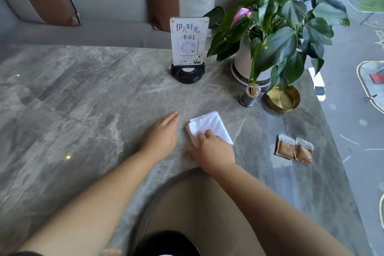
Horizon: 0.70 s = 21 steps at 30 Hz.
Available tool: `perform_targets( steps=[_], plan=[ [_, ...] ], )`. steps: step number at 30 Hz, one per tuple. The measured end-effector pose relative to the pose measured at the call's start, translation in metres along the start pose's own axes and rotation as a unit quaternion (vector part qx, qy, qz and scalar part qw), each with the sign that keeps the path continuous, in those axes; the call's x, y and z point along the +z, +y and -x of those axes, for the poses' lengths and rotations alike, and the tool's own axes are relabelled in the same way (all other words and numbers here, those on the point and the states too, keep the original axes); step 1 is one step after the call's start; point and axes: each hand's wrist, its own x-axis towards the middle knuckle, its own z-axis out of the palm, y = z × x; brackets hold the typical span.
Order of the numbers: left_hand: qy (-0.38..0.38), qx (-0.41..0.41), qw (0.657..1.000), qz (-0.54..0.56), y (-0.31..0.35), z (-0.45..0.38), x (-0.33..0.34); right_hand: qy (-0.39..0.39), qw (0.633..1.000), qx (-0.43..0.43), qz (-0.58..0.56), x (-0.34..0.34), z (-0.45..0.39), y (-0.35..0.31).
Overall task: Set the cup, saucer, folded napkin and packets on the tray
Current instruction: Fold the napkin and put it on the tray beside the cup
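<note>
A folded white napkin [209,124] lies on the grey marble table near the middle. My right hand [212,150] rests on its near corner, fingers curled onto the cloth. My left hand [163,135] lies flat on the table just left of the napkin, fingers together, holding nothing. Two brown packets [294,148] lie side by side on the table to the right of the napkin. No cup, saucer or tray is in view.
A table sign on a black base [188,48] stands at the back. A potted plant [268,33], a toothpick holder [249,96] and a gold bowl [283,98] sit at the back right. The table's curved near edge [166,185] cuts in by my body.
</note>
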Motion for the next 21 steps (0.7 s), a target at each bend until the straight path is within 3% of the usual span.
perform_targets(
  steps=[2,5,11,15,17,19,21],
  plan=[
    [0.009,0.023,1.0,-0.012,0.007,-0.009,-0.003,-0.001,1.0,-0.025,0.017,-0.002,0.002,0.001],
    [-0.046,0.082,0.992,-0.084,0.022,-0.028,0.0,0.006,0.997,-0.064,0.045,-0.01,0.01,0.007],
    [-0.135,0.203,0.938,-0.248,0.027,-0.048,0.014,-0.02,0.987,-0.119,0.106,-0.021,0.017,0.033],
    [-0.16,0.18,0.934,-0.263,0.019,-0.035,0.024,-0.03,0.983,-0.151,0.101,-0.034,0.014,0.056],
    [-0.154,0.148,0.943,-0.256,0.021,-0.026,0.03,-0.025,0.988,-0.149,0.043,-0.037,0.014,0.065],
    [-0.146,0.122,0.95,-0.248,0.023,-0.019,0.035,0.034,0.992,-0.118,-0.01,-0.037,0.012,0.07],
    [-0.146,0.109,0.955,-0.233,0.023,-0.018,0.037,0.09,0.992,-0.089,0.005,-0.033,0.007,0.068]
  ],
)
